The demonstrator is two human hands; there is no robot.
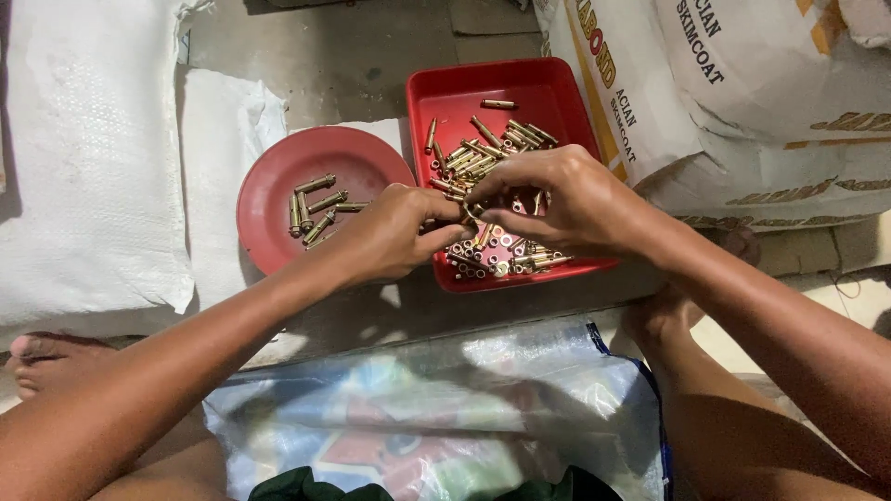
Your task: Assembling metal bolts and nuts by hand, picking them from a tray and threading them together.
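concrete floor (371, 56) runs under everything, with white woven sacks (83, 158) stacked on the left and printed white bags (770, 102) on the right. on it sit a round red plate (269, 223) holding about 6 brass-coloured anchor bolts (316, 206), and just beside it a square red tray (445, 93) heaped with loose bolts, sleeves and nuts (483, 153).

both hands meet over the near half of the tray. the left hand (394, 237) comes in from the lower left, wrist low, its fingers (436, 237) curled nearly closed around something small. the right hand (566, 199) arches in from the right, knuckles up, its fingers (492, 186) pinched together on a small metal piece (471, 211) held between the 2 hands; whether it is a ring, a washer or a bolt part is too hidden to tell.

such a piece looks light, hard and stiff, likely smooth enough to slip, so a fingertip pinch on its edge or shank suits it better than a palm grasp.

a clear plastic bag (445, 399) lies across the person's lap, and bare toes (42, 357) show at the left edge.
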